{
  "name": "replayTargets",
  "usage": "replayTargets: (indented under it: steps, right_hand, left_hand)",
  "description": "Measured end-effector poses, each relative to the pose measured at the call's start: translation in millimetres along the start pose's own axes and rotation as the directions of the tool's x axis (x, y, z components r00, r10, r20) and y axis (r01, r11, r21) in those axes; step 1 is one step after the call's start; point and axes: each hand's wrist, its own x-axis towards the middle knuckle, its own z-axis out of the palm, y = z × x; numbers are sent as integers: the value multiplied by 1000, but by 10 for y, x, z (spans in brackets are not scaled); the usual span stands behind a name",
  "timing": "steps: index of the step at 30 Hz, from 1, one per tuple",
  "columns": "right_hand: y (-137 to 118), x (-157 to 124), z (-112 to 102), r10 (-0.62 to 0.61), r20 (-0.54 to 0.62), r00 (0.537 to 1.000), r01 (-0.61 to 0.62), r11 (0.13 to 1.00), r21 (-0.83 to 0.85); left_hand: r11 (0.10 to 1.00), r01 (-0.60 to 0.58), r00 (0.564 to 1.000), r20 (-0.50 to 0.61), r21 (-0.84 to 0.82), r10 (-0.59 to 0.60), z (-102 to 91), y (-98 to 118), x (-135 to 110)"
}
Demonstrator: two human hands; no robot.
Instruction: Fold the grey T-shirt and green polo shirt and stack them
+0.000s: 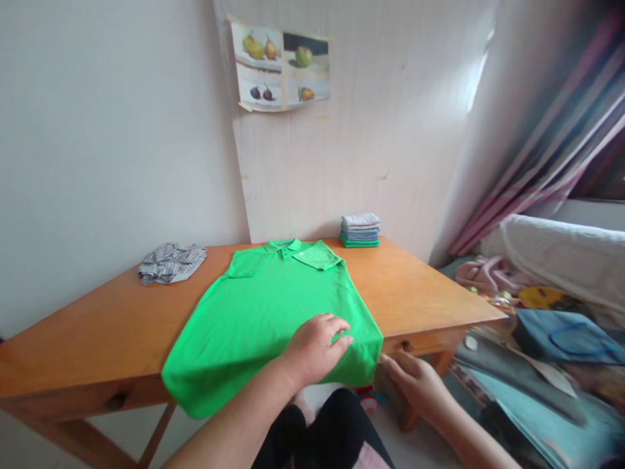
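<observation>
A bright green polo shirt [273,306] lies spread on the wooden table, collar toward the wall and sleeves folded inward. Its lower part hangs over the table's front edge. Above the right part of the shirt is my left hand [317,348], its fingers loosely curved and the thumb apart, with nothing visible in it. Whether it touches the cloth I cannot tell. At the shirt's lower right edge, my right hand [413,378] pinches the green cloth between its fingertips.
The wooden table [415,286] has a stack of folded clothes [360,230] at the back and a crumpled striped garment [172,262] at the back left. A bed with cloths and bags [566,332] stands on the right. Fruit pictures [282,68] hang on the wall.
</observation>
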Motion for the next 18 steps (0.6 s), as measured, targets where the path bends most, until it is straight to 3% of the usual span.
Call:
replayTargets:
  steps: [3,6,9,13,16,18]
  right_hand:
    - [107,-16,148,58,195,979,-119,940,321]
    - [30,-63,293,-4,287,958,-139,868,477]
    - [-230,-146,389,-140,167,976,59,908,414]
    - [-593,-187,436,-335,115,935,300,922,244]
    - [-672,-163,449,-325,186,927,257,913,316]
    - [-636,-134,457,-233,201,951,135,904,406]
  left_hand:
    - [996,-3,1000,29,-93,5,169,101,32]
    - [993,37,999,41,-112,-32,246,143,48]
    - [981,113,992,69,-161,-103,238,161,71]
    - [946,252,966,106,-205,-235,162,152,135]
    - [857,374,924,66,-354,-376,77,97,171]
    - [716,420,871,26,-558,-491,9,34,173]
